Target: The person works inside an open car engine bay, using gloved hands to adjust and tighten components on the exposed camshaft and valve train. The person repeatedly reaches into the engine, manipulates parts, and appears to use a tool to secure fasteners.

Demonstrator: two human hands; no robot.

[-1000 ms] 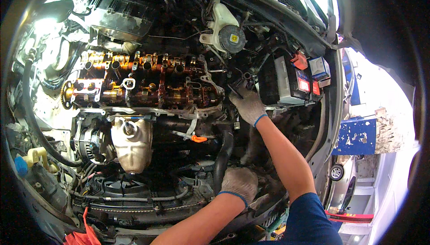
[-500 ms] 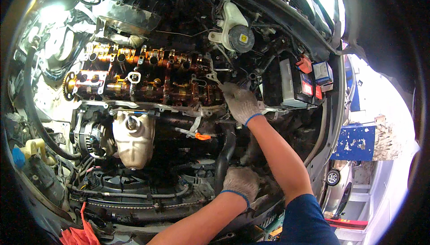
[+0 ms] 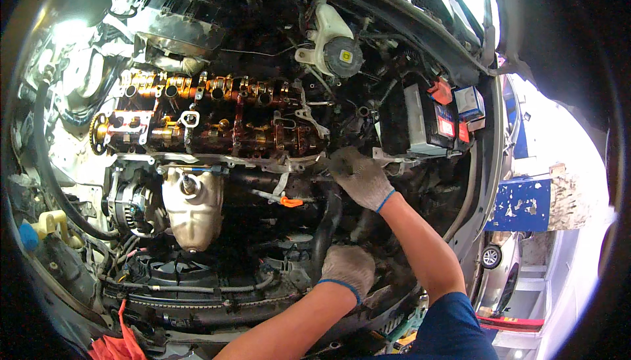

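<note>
An open engine (image 3: 217, 113) with its camshafts bare and oily fills the upper left. My right hand (image 3: 361, 174), in a grey knit glove with a blue cuff, reaches to the near right corner of the engine; its fingertips sink into shadow there. Nearer to me, my gloved left hand (image 3: 348, 269) rests beside a black hose (image 3: 322, 232), its knuckles rounded and its fingers hidden underneath. Whether either hand grips something is not visible. Just past my right hand, a metal bracket (image 3: 314, 122) sits at the engine's end.
A battery (image 3: 430, 123) stands right of the engine, and a white reservoir with a black cap (image 3: 340, 54) behind it. A tan heat shield (image 3: 192, 209) and an orange-handled dipstick (image 3: 290, 202) lie along the near side. Red cloth (image 3: 118, 343) hangs at lower left.
My right hand has come down toward me from the bracket to the engine's near corner, uncovering the bracket. My left hand stays in place. The view has shifted slightly.
</note>
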